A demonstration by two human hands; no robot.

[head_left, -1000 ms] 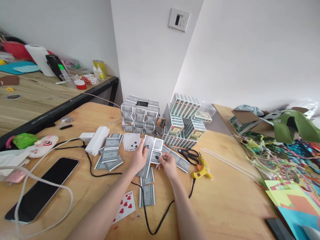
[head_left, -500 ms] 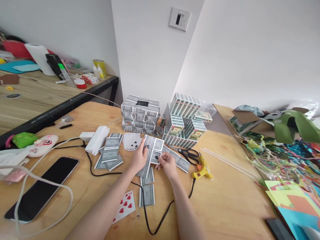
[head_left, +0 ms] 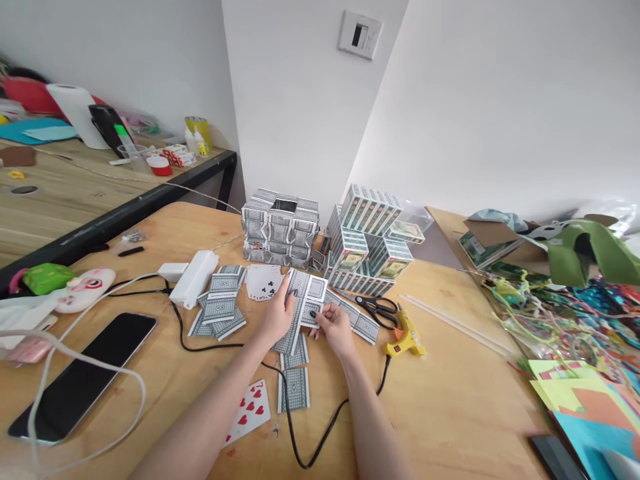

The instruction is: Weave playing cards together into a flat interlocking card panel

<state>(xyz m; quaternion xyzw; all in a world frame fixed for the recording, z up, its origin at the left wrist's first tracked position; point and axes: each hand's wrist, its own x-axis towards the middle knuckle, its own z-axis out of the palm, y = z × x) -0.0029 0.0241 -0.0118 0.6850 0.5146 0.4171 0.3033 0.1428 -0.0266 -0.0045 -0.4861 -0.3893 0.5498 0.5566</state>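
Observation:
A piece made of joined playing cards (head_left: 299,308), backs up, is held above the table between my hands. My left hand (head_left: 280,315) is closed on its long left strip. On the right, my right hand (head_left: 334,327) pinches the short lower card of the same piece, thumb on top. Beneath it lie more folded cards (head_left: 294,387) and a strip of cards (head_left: 365,325) to the right. Folded cards (head_left: 223,308) and a face-up fan of cards (head_left: 263,281) lie left of my hands. A seven of hearts (head_left: 253,408) rests near my left forearm.
Behind my hands stand a block built of cards (head_left: 281,230) and stacked card boxes (head_left: 367,250). Black scissors (head_left: 379,310) and a yellow glue gun (head_left: 407,337) lie to the right. The gun's black cord loops below my hands. A phone (head_left: 85,377) and a white power strip (head_left: 195,280) are left.

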